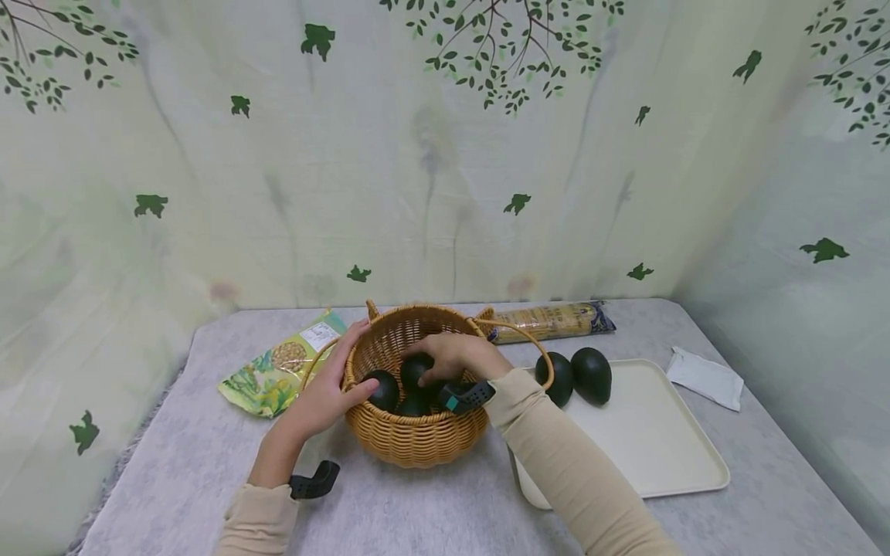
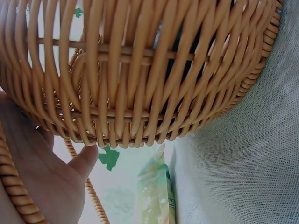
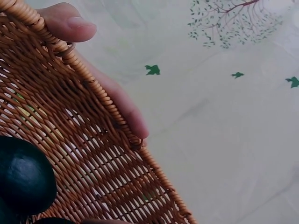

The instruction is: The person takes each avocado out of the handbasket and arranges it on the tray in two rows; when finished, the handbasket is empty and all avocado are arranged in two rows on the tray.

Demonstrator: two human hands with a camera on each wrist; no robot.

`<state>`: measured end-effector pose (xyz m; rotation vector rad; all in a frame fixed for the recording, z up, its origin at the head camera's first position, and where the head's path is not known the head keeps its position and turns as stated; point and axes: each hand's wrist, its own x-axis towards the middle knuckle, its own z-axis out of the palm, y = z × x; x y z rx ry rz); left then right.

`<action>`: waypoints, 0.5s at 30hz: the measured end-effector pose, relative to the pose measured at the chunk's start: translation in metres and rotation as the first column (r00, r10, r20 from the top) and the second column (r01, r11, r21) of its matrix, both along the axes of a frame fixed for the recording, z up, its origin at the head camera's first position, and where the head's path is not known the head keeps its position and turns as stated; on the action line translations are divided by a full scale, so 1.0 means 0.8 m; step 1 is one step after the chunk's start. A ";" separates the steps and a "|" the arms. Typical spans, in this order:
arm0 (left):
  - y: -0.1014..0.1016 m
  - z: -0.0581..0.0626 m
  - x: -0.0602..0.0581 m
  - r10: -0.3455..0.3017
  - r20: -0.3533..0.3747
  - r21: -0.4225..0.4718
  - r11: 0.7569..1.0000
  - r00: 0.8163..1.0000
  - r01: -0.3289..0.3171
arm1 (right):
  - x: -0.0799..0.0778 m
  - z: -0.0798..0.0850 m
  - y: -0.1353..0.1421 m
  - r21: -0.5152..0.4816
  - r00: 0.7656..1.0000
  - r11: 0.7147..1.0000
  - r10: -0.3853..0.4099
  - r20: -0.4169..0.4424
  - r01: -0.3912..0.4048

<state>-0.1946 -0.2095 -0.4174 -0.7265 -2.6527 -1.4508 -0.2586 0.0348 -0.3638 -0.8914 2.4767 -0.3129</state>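
Note:
A round wicker basket (image 1: 417,444) stands on the table, its opening tipped toward the viewer. My left hand (image 1: 330,394) holds its left rim, thumb over the edge and fingers along the outside; the right wrist view shows that thumb (image 3: 77,25) at the wrapped rim. Reaching inside, my right hand (image 1: 455,357) grips a dark avocado (image 1: 413,372) with curled fingers. Beside it in the basket lie another avocado (image 1: 383,392) and a partly hidden one (image 1: 413,406). The left wrist view has the basket's woven side (image 2: 126,84) above my left palm (image 2: 46,182).
Two more avocados, one at the handle (image 1: 554,382) and one farther right (image 1: 592,376), rest on a white tray (image 1: 647,440). A green-yellow bag (image 1: 278,371) lies left of the basket. Behind are a long noodle-like packet (image 1: 549,321) and, far right, a white packet (image 1: 705,378).

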 end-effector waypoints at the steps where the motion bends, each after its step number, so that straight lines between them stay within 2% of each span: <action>1: 0.000 0.001 0.001 0.003 0.002 0.000 1.000 1.000 -0.003 | 0.000 0.001 0.000 -0.008 1.000 1.000 -0.003 -0.012 0.002; 8: -0.002 0.001 0.001 0.020 0.014 -0.009 1.000 1.000 -0.020 | 0.006 0.010 0.003 -0.109 0.995 0.992 0.050 -0.083 -0.059; 15: -0.002 0.000 0.000 0.008 0.009 -0.005 1.000 1.000 -0.008 | 0.019 0.026 0.015 -0.268 0.994 0.961 0.048 -0.095 -0.072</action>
